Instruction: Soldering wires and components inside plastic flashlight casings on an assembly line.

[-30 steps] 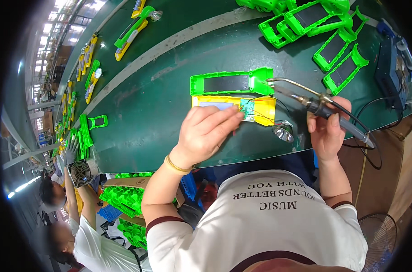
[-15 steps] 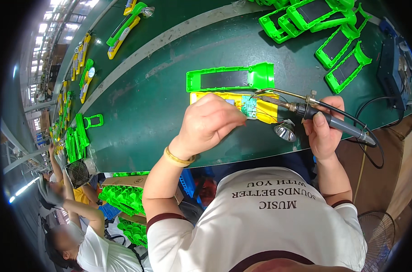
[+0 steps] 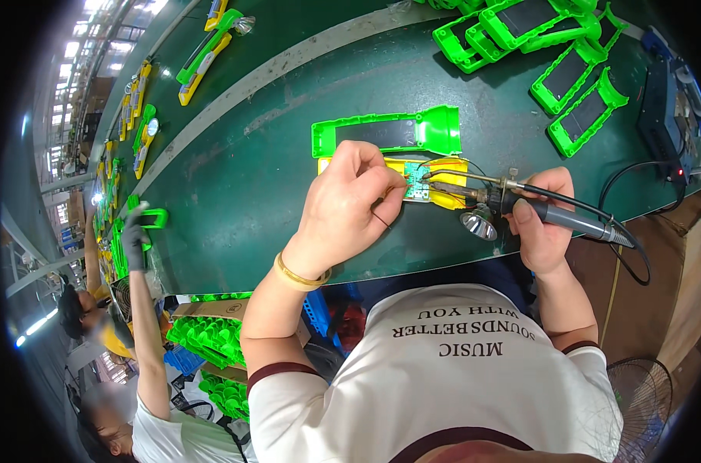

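In my right hand (image 3: 542,224) is a soldering iron (image 3: 578,221) with a thin solder-feed tube above it. Its tip meets the green circuit board (image 3: 415,184), or hovers just over it. The board lies in a yellow flashlight housing half (image 3: 448,201) at the bench edge. Closed in a pinch beside the board, my left hand (image 3: 343,208) holds a thin wire (image 3: 383,221); the fingers partly cover the housing. A round silver lamp reflector (image 3: 479,224) rests below the housing's right end. Just beyond lies a green shell half (image 3: 439,131) with a dark panel.
Several green shells (image 3: 574,116) are piled at the far right, near a blue soldering station (image 3: 663,116) with a black cable. Yellow-green flashlights (image 3: 204,62) line the left strip. A co-worker's gloved hand (image 3: 134,235) is over green parts at left. A fan (image 3: 640,393) stands lower right.
My left hand has turned and drawn slightly left, and a wire end now shows below its fingers. The iron has shifted slightly left over the board. A co-worker's gloved hand has reached the green parts.
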Tool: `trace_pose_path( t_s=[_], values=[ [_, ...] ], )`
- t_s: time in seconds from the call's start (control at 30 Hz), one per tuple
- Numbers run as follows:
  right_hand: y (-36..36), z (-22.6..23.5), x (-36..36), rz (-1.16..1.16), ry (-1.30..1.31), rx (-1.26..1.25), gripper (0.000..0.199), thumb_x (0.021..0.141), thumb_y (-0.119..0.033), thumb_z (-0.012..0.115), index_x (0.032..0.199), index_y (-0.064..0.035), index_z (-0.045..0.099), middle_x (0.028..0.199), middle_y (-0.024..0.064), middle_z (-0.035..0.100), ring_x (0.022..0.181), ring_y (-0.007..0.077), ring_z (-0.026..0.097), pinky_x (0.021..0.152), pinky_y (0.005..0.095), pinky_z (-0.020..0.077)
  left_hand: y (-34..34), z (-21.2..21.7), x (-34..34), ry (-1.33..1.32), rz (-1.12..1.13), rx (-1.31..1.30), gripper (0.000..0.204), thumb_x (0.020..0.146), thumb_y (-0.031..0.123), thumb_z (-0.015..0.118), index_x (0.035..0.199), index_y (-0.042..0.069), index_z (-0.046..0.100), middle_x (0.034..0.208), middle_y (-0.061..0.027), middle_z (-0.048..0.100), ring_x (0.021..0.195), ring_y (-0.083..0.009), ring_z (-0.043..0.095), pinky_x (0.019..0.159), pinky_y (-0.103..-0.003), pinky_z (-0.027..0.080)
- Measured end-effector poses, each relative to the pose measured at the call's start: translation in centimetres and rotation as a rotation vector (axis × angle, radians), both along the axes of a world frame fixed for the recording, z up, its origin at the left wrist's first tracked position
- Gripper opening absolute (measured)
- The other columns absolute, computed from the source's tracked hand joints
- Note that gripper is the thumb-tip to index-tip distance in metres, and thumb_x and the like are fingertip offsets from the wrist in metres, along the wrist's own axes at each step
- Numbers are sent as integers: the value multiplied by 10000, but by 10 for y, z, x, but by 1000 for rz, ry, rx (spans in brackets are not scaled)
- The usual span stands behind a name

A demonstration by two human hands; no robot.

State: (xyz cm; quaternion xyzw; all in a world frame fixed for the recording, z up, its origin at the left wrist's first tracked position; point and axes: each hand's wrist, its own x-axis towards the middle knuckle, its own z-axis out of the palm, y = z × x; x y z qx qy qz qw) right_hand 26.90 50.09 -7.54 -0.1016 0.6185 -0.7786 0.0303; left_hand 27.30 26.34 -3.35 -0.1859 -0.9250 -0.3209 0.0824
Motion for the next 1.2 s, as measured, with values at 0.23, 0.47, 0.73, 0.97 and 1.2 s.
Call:
trace_pose_path(
  t_s=[0.23,0.47,0.73,0.97,1.2],
  values=[
    [-3,1,-3,44,12,51,224,761,-65,613,847,-28,409,730,13,487,609,37,421,535,180,357,3,6,-4,-40,-3,-49,141,610,8,664,725,47,591,772,-72,469,703,-197,493,578,-280,440],
    [-7,4,-4,38,-57,-45,231,790,-67,590,887,-35,383,706,19,496,578,33,433,508,173,352,2,11,-5,-20,-39,-64,93,640,7,629,704,34,567,811,-86,483,673,-215,532,564,-303,456],
    [-4,4,1,9,-42,-126,250,819,-158,567,904,-40,364,676,34,492,493,41,397,452,162,334,3,9,-1,-27,-47,-44,88,650,8,615,712,28,556,805,-90,477,678,-224,518,566,-310,449],
    [-4,6,-10,-20,-40,-111,270,811,-179,576,903,-42,362,669,41,489,491,43,397,444,166,330,2,9,-10,-45,-65,-55,116,657,30,627,737,19,544,811,-103,473,729,-249,502,615,-326,444],
    [4,6,0,-47,-15,-96,269,806,-169,561,917,-49,348,666,59,472,488,70,410,433,194,345,-11,43,9,83,120,-318,321,602,237,721,809,63,549,779,-94,493,704,-270,495,582,-350,427]
  ],
)
